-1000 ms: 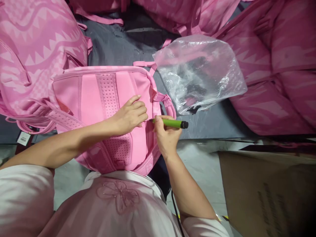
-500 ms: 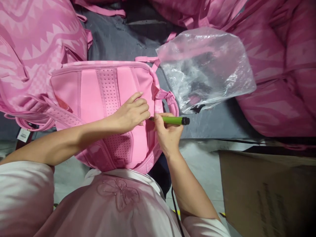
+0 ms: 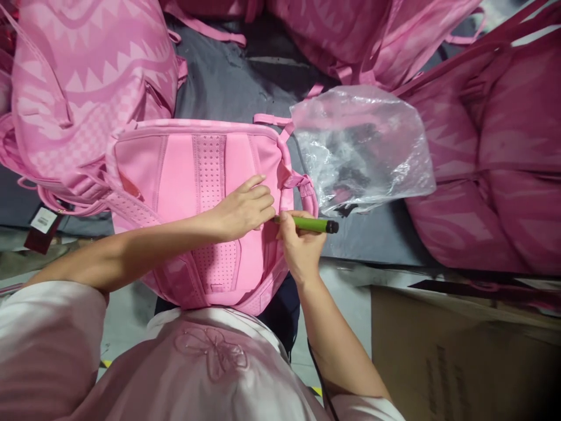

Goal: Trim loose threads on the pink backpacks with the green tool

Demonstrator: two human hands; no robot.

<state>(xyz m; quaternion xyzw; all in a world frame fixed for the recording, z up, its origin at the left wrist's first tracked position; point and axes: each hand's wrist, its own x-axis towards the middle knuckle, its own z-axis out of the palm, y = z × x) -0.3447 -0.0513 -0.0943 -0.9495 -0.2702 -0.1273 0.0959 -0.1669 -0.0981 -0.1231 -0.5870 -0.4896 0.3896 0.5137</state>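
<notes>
Gripping a green pen-shaped tool in the right hand, with fingers closed around the barrel. Resting the left hand, with fingers curled, on the back of a pink backpack, just left of the tool's tip; cannot tell whether pinching anything. Having the backpack overhanging the near edge of the grey worktop, left of a clear plastic bag.

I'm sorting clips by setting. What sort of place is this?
Probably a bag workshop or packing area: several pink backpacks sit close together, a barcode tag hangs at the left, and printed brown cardboard shows at the lower right.
</notes>
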